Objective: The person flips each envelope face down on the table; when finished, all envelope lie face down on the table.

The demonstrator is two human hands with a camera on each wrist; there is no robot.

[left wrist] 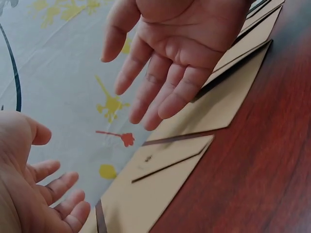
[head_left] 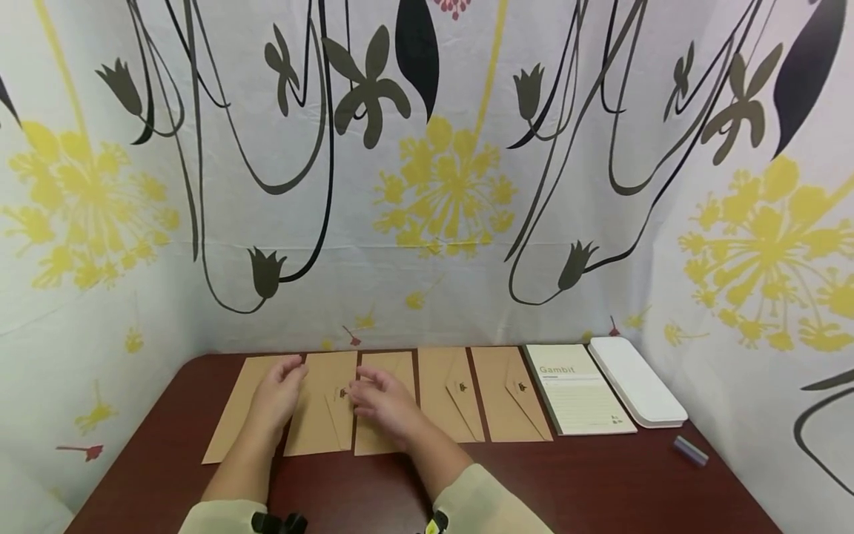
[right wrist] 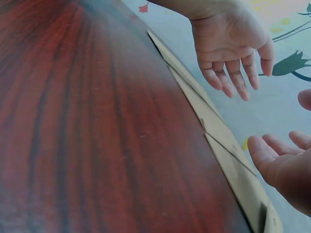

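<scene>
Several brown kraft paper envelopes (head_left: 494, 393) lie side by side in a row on the dark red table. Most show a pointed flap with a small dark print. My left hand (head_left: 276, 393) hovers over the gap between the leftmost envelope (head_left: 230, 419) and the second envelope (head_left: 310, 430), covering part of both. Over the third envelope (head_left: 373, 443) is my right hand (head_left: 387, 406), its fingertips reaching toward the second one's print. Both palms face each other with fingers relaxed and nothing held, as the left wrist view shows with the left hand (left wrist: 29, 184) and right hand (left wrist: 180, 63).
Right of the envelopes lies a notepad (head_left: 580, 400) with "Gambit" on its cover, then a white rounded case (head_left: 637, 386). A small grey-blue stick-like object (head_left: 690, 451) sits near the table's right edge. Patterned cloth (head_left: 440, 311) hangs behind and at both sides.
</scene>
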